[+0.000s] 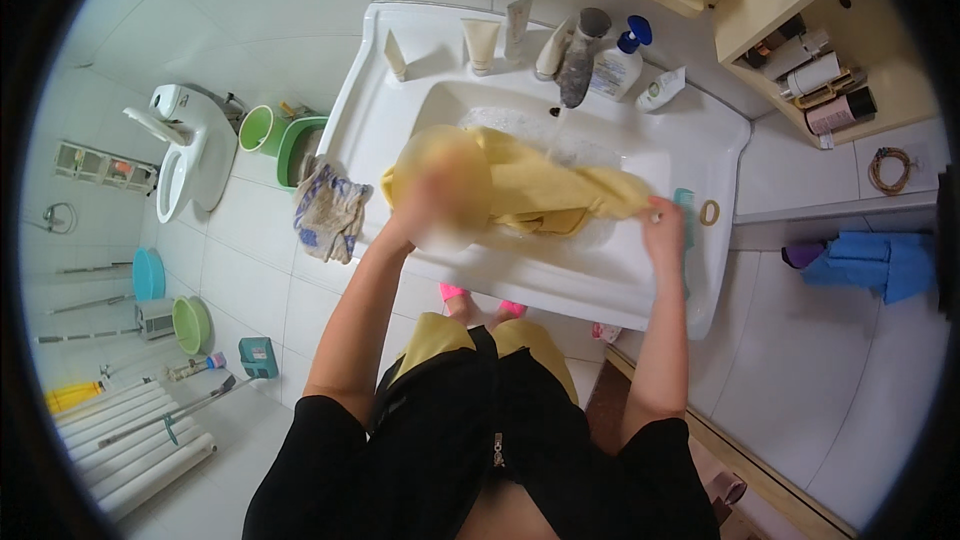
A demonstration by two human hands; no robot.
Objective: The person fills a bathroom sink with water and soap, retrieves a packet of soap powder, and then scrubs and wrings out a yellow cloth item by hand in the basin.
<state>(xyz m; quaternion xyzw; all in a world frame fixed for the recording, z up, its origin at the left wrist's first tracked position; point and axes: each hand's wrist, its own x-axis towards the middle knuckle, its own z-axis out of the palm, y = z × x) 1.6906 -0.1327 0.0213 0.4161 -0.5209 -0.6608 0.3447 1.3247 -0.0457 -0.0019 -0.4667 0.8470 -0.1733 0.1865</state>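
Note:
A wet yellow cloth [530, 185], perhaps a garment, stretches across the white washbasin [385, 115], partly in sudsy water [585, 145]. At its right end, my right hand [662, 230] pinches a corner between closed fingers near the basin's right side. My left hand [430, 195] is over the cloth's left part, but a blurred patch hides its fingers and that part of the cloth. Above the far side of the bowl stands the grey faucet [576, 70], its spout pointing down toward the suds.
Several tubes [481, 45] and a pump bottle [616, 68] line the basin's back ledge. A teal comb [685, 205] lies on the right rim beside a ring [709, 212]. A patterned rag [330, 212] hangs over the left edge. An open shelf [845, 45] holds bottles at upper right.

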